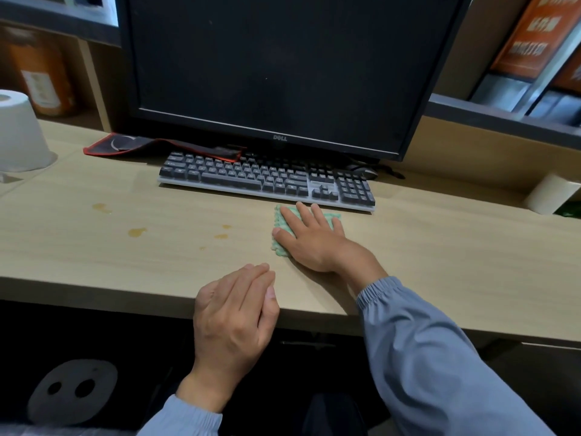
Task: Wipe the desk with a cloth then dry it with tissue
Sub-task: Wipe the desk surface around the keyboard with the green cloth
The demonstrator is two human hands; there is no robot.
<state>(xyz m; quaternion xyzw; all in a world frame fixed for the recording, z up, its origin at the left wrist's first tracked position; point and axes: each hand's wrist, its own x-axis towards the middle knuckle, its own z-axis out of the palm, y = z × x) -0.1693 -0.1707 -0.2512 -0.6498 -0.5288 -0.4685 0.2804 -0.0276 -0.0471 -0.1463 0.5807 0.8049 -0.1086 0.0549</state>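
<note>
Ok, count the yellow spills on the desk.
4 spills: one far left, one right of it, two small ones nearer the cloth. A faint fifth speck is unclear. The cloth may hide more.

The only readable mark is the brand "DELL", in pale letters at the middle of the lower bezel of the monitor. Right of the monitor, the orange books bear pale characters too blurred to read. Below it, the key legends on the keyboard are too small.

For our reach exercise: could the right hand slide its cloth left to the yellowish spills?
Probably yes: only bare desk lies between the cloth under the right hand and the spills.
</note>
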